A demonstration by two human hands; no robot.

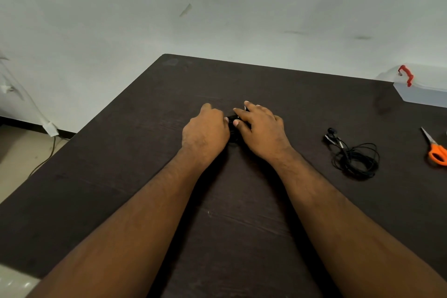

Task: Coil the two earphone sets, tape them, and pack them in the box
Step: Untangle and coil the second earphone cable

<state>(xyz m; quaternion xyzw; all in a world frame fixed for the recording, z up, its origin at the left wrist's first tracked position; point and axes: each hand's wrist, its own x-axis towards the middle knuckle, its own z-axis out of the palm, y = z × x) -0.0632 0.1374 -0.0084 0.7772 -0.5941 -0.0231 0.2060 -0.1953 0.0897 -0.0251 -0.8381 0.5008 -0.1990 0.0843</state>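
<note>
First earphone set sits mid-table, a small black bundle squeezed between both hands, mostly hidden by them, so can't tell how tidy the coil is or whether any tape is on it. Left hand knuckles up, fingers curled round the bundle's left side, thumb tip against it. Right hand comes in from the other side, thumb and forefinger pinching the bundle, remaining fingers spread loosely over the top and far side; a small pale bit shows by its fingertips, too small to identify. Both forearms laid in from the near edge of the dark table. Second earphone set lies well apart to the right, loose black cable loops with the earbuds at the upper left of the pile, untouched. Further right, orange-handled scissors flat on the table, partly cut off by the frame edge. Translucent plastic box with a red latch at the far right corner, also partly out of frame. Pale wall behind, a cable running down it at left
</note>
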